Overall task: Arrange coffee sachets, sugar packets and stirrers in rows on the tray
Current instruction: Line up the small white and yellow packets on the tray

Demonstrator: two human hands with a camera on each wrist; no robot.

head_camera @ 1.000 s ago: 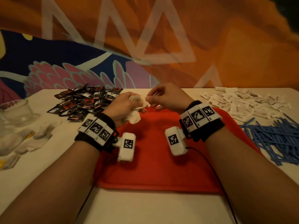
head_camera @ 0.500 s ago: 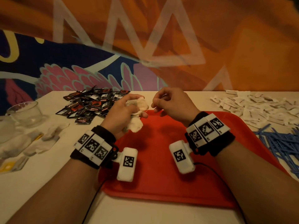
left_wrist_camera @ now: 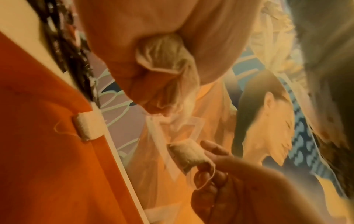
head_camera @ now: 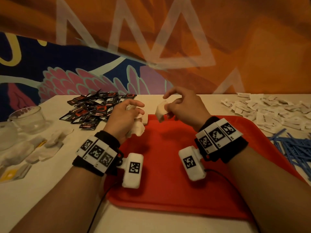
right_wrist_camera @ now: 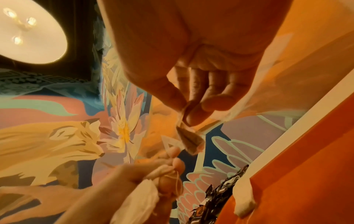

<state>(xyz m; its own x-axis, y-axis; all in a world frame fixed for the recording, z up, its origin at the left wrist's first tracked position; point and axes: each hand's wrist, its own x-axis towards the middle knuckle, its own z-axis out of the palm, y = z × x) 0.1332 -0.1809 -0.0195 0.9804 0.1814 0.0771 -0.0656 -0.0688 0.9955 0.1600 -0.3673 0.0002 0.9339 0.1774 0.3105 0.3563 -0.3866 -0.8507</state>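
Above the far left corner of the red tray (head_camera: 168, 165), my left hand (head_camera: 134, 110) grips a bundle of white sachets (head_camera: 137, 128), which bulge from the curled fingers (left_wrist_camera: 164, 60) in the left wrist view. Just to the right, my right hand (head_camera: 170, 106) pinches a single white sachet (head_camera: 160, 111) by its top edge between thumb and fingers, so it hangs (right_wrist_camera: 189, 139) over the tray's far edge. Another white sachet (left_wrist_camera: 88, 127) lies on the tray's far left rim. Dark coffee sachets (head_camera: 94, 110) are piled at the back left, white sugar packets (head_camera: 269, 111) at the back right, blue stirrers (head_camera: 294, 147) at the right.
A glass bowl (head_camera: 27, 118) stands at the left edge of the white table. More white sachets (head_camera: 43, 148) lie scattered in front of it. A painted wall runs behind the table. A black cable trails from my left wrist across the near table edge.
My hands were together at the bundle and have drawn apart. The right hand has pulled one white sachet off to the right. The left hand keeps the rest.
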